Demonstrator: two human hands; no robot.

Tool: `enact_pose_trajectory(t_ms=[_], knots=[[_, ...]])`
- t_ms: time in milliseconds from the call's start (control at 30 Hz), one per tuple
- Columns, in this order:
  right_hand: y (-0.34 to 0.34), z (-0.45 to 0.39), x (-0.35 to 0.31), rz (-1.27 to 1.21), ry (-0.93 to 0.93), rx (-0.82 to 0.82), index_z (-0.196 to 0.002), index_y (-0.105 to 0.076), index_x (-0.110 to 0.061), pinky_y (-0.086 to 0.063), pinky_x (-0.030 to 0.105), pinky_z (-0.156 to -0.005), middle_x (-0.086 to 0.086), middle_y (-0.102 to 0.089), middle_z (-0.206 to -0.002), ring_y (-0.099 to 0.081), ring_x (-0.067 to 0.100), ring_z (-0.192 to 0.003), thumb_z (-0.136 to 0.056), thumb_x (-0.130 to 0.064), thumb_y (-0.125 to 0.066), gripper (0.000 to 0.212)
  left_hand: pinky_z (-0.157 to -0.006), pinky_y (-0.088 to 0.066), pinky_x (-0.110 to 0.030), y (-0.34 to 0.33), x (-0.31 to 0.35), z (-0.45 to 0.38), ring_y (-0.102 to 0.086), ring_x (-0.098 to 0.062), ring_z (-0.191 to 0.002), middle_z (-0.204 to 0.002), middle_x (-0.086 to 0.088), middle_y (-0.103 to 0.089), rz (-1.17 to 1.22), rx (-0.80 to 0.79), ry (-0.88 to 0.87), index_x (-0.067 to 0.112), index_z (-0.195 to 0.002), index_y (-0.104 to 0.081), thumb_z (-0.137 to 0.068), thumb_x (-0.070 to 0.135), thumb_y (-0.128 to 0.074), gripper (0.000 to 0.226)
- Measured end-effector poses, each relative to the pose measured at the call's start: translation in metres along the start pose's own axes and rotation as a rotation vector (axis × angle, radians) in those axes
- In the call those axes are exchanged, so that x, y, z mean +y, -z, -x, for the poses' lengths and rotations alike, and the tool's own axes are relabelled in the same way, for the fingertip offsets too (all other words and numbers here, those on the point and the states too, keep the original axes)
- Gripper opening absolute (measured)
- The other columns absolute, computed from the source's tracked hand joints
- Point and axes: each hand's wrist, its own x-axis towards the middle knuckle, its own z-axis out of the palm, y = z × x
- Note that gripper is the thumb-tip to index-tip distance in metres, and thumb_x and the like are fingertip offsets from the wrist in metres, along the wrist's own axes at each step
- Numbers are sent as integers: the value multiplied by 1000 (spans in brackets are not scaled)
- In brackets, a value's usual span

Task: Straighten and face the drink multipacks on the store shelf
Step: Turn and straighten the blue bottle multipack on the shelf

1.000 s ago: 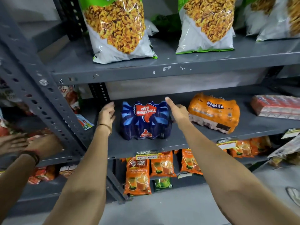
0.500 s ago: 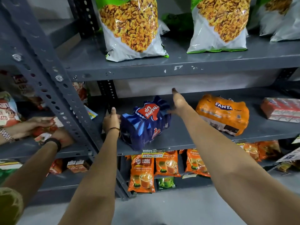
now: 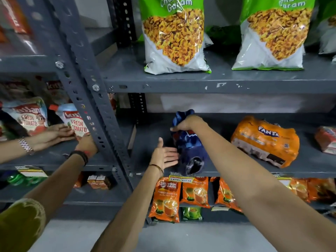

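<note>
Blue multipack (image 3: pixel 189 148) sat at mid-frame on the grey shelf (image 3: pixel 236 171), turned end-on toward the front edge. Her right hand (image 3: pixel 187 123) was clamped over its top, while the left hand (image 3: pixel 164 157) lay flat and spread against its side. An orange multipack (image 3: pixel 265 140) rested to the right.

bare shelf (image 3: pixel 149 142) left of blue multipack (image 3: pixel 189 151), upright post (image 3: pixel 101 113) bounds it; gap to fanta pack (image 3: pixel 263 140) right, probably hand-wide.

blue multipack (image 3: pixel 189 148) on shelf (image 3: pixel 309 160) | Fanta multipack (image 3: pixel 265 140) right of it | snack bags (image 3: pixel 172 37) above
</note>
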Motion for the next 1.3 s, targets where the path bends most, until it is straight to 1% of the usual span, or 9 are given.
enact_pose_trajectory(t_ms=[133,333,567,700,800,967,1133,1200,1300], knots=[[-4,-1,9,71,17,-14,-126,-52,-6,-48,26,-71,12,-58,-126,-61,23,-94,-64,-41,-82,78,-95,-47,-43,2,-3,-11,-55,-38,-121,-131,-25,-56,-35,44,-2,-6,-129,-50,-96,56,-21,76],[9,5,16,149,187,-103,-141,-39,-6,-44,32,-99,11,-49,-143,-50,29,-129,-73,-36,-80,85,-108,-35,-40,15,23,-30,-41,-34,-135,-147,-21,-41,-7,178,-90,-4,-140,-38,-99,48,-24,67],[7,4,-3,235,470,-326,-153,-22,-22,-31,32,-111,4,-32,-157,-35,26,-142,-74,-16,-80,98,-86,-53,-40,28,36,-36,-66,-29,-98,-118,-18,-67,26,172,-142,8,-121,-61,-85,67,-40,72],[4,0,8,426,501,-68,-154,-8,-30,-12,55,-119,6,-11,-163,-15,32,-149,-66,-46,-81,115,-82,-54,-41,27,37,-30,-67,-29,-86,-94,-16,-70,14,96,-159,15,-101,-67,-86,67,-38,62],[-3,5,26,335,374,115,-154,-2,-24,-3,62,-117,10,-2,-164,-2,36,-150,-59,-62,-77,127,-85,-52,-42,25,34,-26,-66,-30,-91,-103,-16,-69,-23,86,-163,13,-115,-62,-86,67,-38,66],[-13,15,37,309,379,244,-151,-23,-21,-9,64,-116,10,-21,-160,-13,37,-148,-66,-64,-72,107,-87,-52,-40,20,28,-18,-64,-31,-100,-116,-17,-66,-43,145,-154,14,-123,-59,-83,69,-42,71],[-15,17,67,-20,380,221,-149,-31,-22,-4,62,-117,6,-22,-161,-13,30,-150,-74,-70,-58,93,-91,-49,-39,23,20,-11,-61,-25,-99,-122,-9,-63,-47,193,-182,19,-126,-56,-79,76,-37,76],[-19,21,84,-532,220,276,-150,-30,-20,-20,54,-118,8,-28,-158,-27,29,-146,-78,-65,-58,89,-93,-49,-40,27,10,-10,-60,-25,-102,-125,-5,-61,2,207,-189,20,-130,-54,-77,78,-36,80],[-33,31,101,-1047,-33,70,-151,-27,-19,-41,36,-100,10,-40,-152,-49,27,-131,-85,-56,-58,81,-97,-47,-41,24,-4,-6,-57,-29,-115,-135,-10,-56,35,176,-167,16,-134,-50,-84,71,-34,75]])
